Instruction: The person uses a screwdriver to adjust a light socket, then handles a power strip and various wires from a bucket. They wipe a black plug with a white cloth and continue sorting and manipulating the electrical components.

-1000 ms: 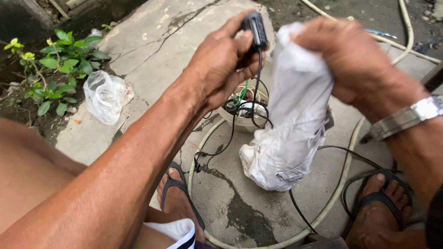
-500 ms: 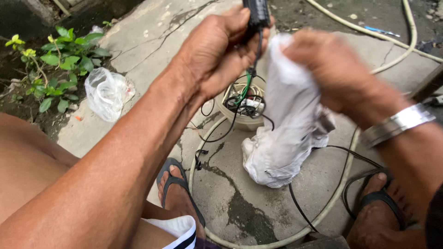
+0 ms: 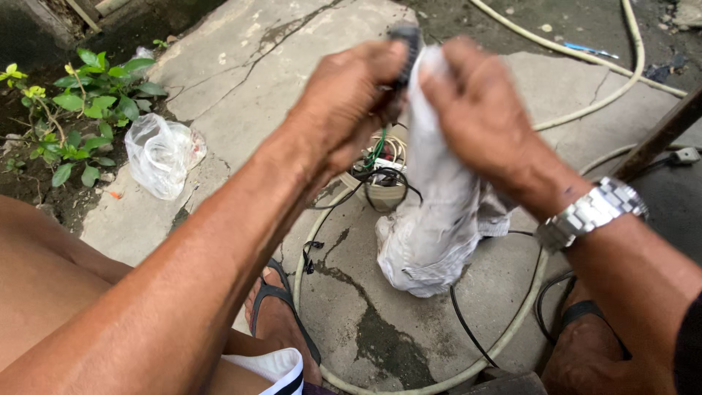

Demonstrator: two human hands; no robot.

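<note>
Your left hand [image 3: 351,102] is clamped around a small black device [image 3: 406,45], fingers curled tight so only its top edge pokes out, and your right hand [image 3: 475,110] is pinching a bunch of white cloth [image 3: 431,219] against it. Compared with a second ago both hands have drawn closer together and the black piece has sunk mostly behind the cloth and your fingers, so the rubbing has moved up onto the body of it rather than the cord. Reads to me like you're mid-wipe, not finished.

The black bit looks like hard matte plastic, boxy; a thin black cable [image 3: 380,179] trails down from it. The cloth is soft, crumpled, a bit grubby, and hangs down in a loose bag shape over the middle of the concrete slab [image 3: 241,66].

Below the hands sits a small pale round tub [image 3: 384,192] with green and white wires coiled in it. The slab is rough, cracked and damp-stained. A crinkly clear plastic bag [image 3: 157,153] lies by its left edge, next to leafy green plants [image 3: 80,110]. A cream hose [image 3: 512,329] curves round near your sandalled foot [image 3: 281,322]. Shiny metal watch [image 3: 592,212] on your right wrist.
</note>
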